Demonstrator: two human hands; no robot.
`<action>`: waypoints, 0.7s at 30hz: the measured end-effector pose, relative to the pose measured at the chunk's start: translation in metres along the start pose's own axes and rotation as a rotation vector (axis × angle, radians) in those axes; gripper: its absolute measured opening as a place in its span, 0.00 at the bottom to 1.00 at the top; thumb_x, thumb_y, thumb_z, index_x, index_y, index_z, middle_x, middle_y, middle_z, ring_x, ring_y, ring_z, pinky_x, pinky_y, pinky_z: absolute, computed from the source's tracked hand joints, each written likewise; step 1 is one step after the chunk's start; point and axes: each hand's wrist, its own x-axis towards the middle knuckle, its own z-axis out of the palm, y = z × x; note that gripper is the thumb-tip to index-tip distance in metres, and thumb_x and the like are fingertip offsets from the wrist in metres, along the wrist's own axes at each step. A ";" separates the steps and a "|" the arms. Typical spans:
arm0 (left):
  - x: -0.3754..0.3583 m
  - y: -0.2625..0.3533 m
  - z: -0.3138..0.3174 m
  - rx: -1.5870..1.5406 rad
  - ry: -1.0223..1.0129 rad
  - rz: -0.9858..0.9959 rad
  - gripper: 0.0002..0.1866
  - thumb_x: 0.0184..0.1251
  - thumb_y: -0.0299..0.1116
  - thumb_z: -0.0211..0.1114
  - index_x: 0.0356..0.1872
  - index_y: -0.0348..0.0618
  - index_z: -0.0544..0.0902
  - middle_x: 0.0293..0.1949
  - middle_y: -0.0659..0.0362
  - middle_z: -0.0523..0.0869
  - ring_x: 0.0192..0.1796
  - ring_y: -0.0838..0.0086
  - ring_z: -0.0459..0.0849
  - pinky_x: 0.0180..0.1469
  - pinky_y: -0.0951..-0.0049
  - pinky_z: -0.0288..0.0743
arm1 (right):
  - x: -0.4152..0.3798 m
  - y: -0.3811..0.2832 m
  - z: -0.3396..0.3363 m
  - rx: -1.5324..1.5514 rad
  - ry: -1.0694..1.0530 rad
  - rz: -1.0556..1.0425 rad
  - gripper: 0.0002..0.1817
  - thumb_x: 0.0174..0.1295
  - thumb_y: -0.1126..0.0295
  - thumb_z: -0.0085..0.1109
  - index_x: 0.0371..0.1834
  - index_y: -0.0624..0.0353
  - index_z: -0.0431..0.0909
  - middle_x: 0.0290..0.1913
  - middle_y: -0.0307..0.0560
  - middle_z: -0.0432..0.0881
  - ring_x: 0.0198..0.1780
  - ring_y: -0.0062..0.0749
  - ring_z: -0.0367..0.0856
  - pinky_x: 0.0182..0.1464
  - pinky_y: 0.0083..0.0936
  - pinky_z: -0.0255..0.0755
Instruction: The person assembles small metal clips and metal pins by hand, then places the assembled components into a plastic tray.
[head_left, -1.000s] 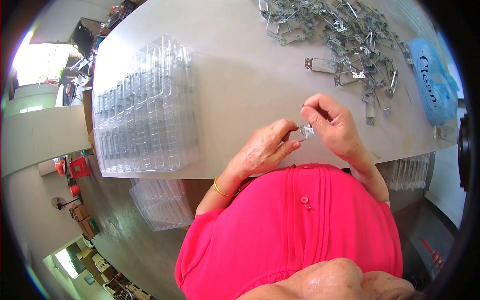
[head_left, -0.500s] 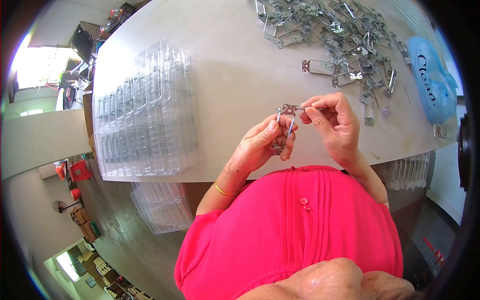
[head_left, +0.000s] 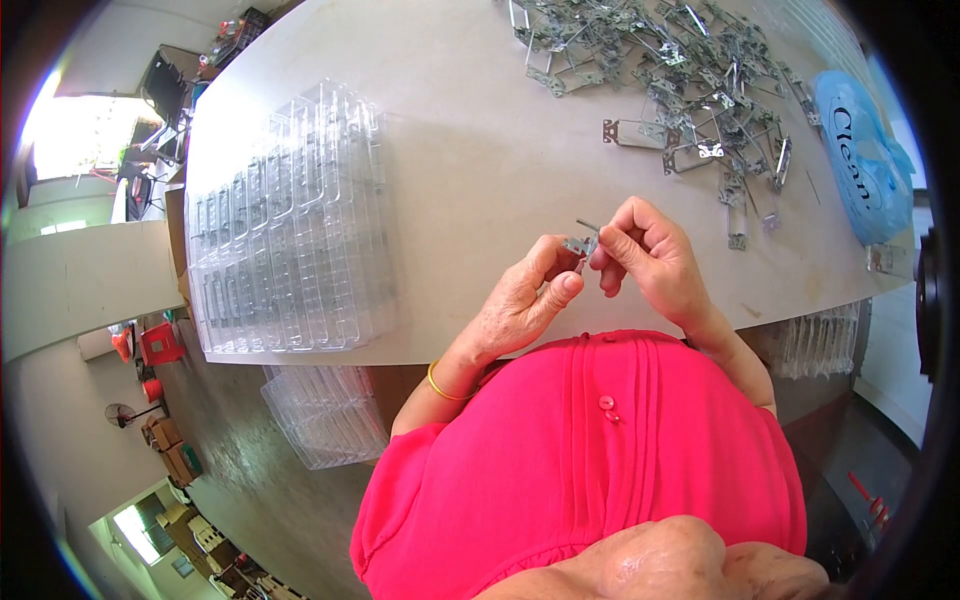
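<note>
My left hand (head_left: 525, 300) is closed around a small metal bracket (head_left: 577, 245), mostly hidden by the fingers. It looks like the hinged-looking metal frames heaped on the table. My right hand (head_left: 655, 262) meets it from the right, thumb and fingers pinched. A thin dark metal rod (head_left: 587, 224) sticks out past those fingertips, just above the bracket. Whether rod and bracket touch is hard to make out. Up and to the right lies the heap of metal brackets (head_left: 690, 80), with one bracket (head_left: 635, 132) lying at its near edge.
Stacked clear plastic trays (head_left: 290, 230) holding metal parts stand on the table's left. A blue plastic bag (head_left: 862, 160) sits at the right edge. More clear trays (head_left: 325, 415) are below the table's left edge, and others (head_left: 820, 342) below the right.
The bracket has turned and is now more covered by the left fingers. The right hand has shifted slightly left and down, and its rod now points up and left.
</note>
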 end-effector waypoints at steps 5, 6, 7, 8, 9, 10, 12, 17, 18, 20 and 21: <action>-0.001 -0.001 -0.005 0.061 -0.010 -0.020 0.23 0.83 0.50 0.57 0.60 0.38 0.75 0.41 0.62 0.79 0.40 0.80 0.75 0.44 0.76 0.74 | 0.003 -0.008 -0.012 0.122 -0.144 0.249 0.11 0.79 0.62 0.57 0.45 0.59 0.75 0.29 0.42 0.83 0.24 0.22 0.81 0.26 0.21 0.76; -0.002 0.000 -0.005 0.069 -0.014 -0.017 0.23 0.82 0.49 0.58 0.60 0.37 0.75 0.42 0.61 0.80 0.41 0.79 0.75 0.44 0.75 0.74 | 0.003 -0.009 -0.012 0.122 -0.144 0.250 0.11 0.79 0.62 0.57 0.45 0.59 0.75 0.29 0.42 0.83 0.24 0.22 0.81 0.26 0.21 0.76; -0.001 0.001 -0.005 0.078 -0.018 -0.014 0.23 0.82 0.49 0.59 0.59 0.37 0.75 0.42 0.61 0.80 0.42 0.78 0.76 0.45 0.74 0.75 | 0.004 -0.009 -0.013 0.138 -0.159 0.259 0.12 0.79 0.61 0.57 0.48 0.59 0.75 0.29 0.42 0.83 0.24 0.22 0.81 0.26 0.21 0.76; -0.001 0.003 -0.005 0.078 -0.018 -0.014 0.23 0.82 0.49 0.59 0.59 0.37 0.75 0.42 0.61 0.80 0.42 0.78 0.76 0.45 0.74 0.75 | 0.005 -0.010 -0.013 0.156 -0.174 0.269 0.12 0.79 0.61 0.57 0.50 0.59 0.75 0.29 0.42 0.83 0.24 0.22 0.81 0.26 0.21 0.76; 0.000 0.007 -0.005 0.115 -0.019 -0.016 0.23 0.82 0.48 0.59 0.59 0.37 0.76 0.43 0.59 0.81 0.43 0.77 0.77 0.47 0.72 0.76 | 0.005 -0.010 -0.016 0.156 -0.174 0.270 0.12 0.79 0.61 0.57 0.50 0.59 0.75 0.29 0.42 0.83 0.24 0.22 0.81 0.26 0.21 0.76; 0.000 0.010 -0.005 0.153 -0.020 -0.020 0.23 0.82 0.48 0.60 0.58 0.36 0.76 0.43 0.58 0.82 0.44 0.75 0.79 0.48 0.71 0.77 | 0.006 -0.011 -0.021 0.189 -0.215 0.300 0.12 0.79 0.61 0.57 0.50 0.59 0.76 0.29 0.42 0.83 0.24 0.22 0.81 0.25 0.20 0.76; 0.000 0.014 -0.006 0.181 -0.037 -0.048 0.22 0.81 0.47 0.60 0.58 0.35 0.76 0.44 0.56 0.83 0.45 0.73 0.80 0.49 0.69 0.77 | 0.008 -0.010 -0.026 0.223 -0.256 0.331 0.12 0.78 0.61 0.57 0.51 0.59 0.77 0.29 0.42 0.83 0.23 0.22 0.81 0.25 0.20 0.75; 0.001 0.019 -0.005 0.290 -0.138 -0.113 0.22 0.80 0.44 0.63 0.58 0.34 0.76 0.43 0.51 0.85 0.45 0.69 0.83 0.51 0.67 0.78 | 0.013 -0.003 -0.027 0.024 -0.309 0.272 0.09 0.77 0.64 0.60 0.43 0.59 0.80 0.33 0.37 0.82 0.32 0.17 0.79 0.34 0.21 0.76; 0.001 0.018 -0.004 0.317 -0.147 -0.109 0.21 0.79 0.43 0.64 0.59 0.34 0.76 0.43 0.50 0.85 0.45 0.68 0.83 0.51 0.67 0.78 | 0.014 -0.001 -0.029 0.026 -0.308 0.273 0.09 0.77 0.64 0.60 0.43 0.59 0.80 0.33 0.37 0.82 0.32 0.17 0.79 0.34 0.21 0.76; 0.002 0.019 -0.003 0.343 -0.159 -0.103 0.21 0.78 0.41 0.65 0.59 0.34 0.76 0.42 0.50 0.86 0.44 0.67 0.83 0.51 0.67 0.78 | 0.014 0.001 -0.034 -0.093 -0.351 0.202 0.10 0.73 0.63 0.65 0.41 0.59 0.83 0.33 0.35 0.84 0.34 0.16 0.79 0.38 0.20 0.74; 0.003 0.021 -0.004 0.366 -0.183 -0.122 0.21 0.78 0.41 0.65 0.58 0.34 0.76 0.43 0.49 0.86 0.45 0.66 0.84 0.51 0.66 0.78 | 0.014 0.000 -0.033 -0.094 -0.350 0.201 0.10 0.73 0.63 0.65 0.41 0.59 0.83 0.33 0.35 0.84 0.34 0.16 0.79 0.38 0.20 0.74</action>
